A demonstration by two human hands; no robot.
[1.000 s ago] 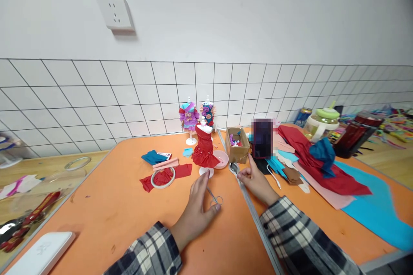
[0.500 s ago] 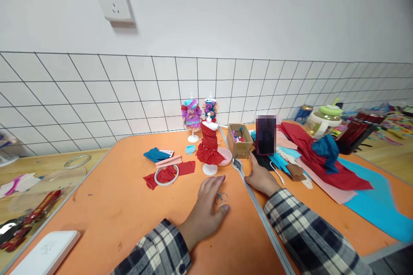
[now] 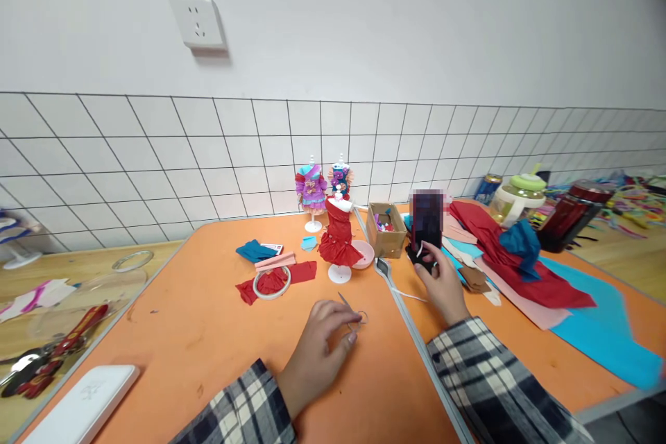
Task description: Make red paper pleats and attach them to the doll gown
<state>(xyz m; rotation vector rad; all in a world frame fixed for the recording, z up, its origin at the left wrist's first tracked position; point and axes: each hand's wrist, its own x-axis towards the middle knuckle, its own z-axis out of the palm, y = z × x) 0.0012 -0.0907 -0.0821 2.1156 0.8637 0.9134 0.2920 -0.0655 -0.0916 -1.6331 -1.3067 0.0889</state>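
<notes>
My right hand [image 3: 440,284] reaches to the foot of the upright phone [image 3: 427,222], its fingertips closed in front of a flat black piece [image 3: 413,257]. A bit of white shows at the fingertips, and a thin white cord [image 3: 408,293] trails out below the hand; the grip looks to be on this cord. My left hand [image 3: 325,343] rests low over the orange table, thumb apart from the fingers. Beneath its fingertips lie small scissors [image 3: 356,319], partly covered. Beyond them stands a small dress form in a red dress [image 3: 339,236].
Two more dressed forms [image 3: 311,191] stand behind. A cardboard box [image 3: 386,236], a pink dish [image 3: 364,254] and a grey-handled tool [image 3: 383,269] are near the middle. An embroidery hoop [image 3: 271,296] lies on red cloth. Fabrics [image 3: 483,243], a jug [image 3: 520,198] and a flask [image 3: 575,215] are at right.
My right hand has moved from beside the box to the phone's foot, and the white cord now trails to its left. My left hand has shifted slightly left, exposing the scissors' blades.
</notes>
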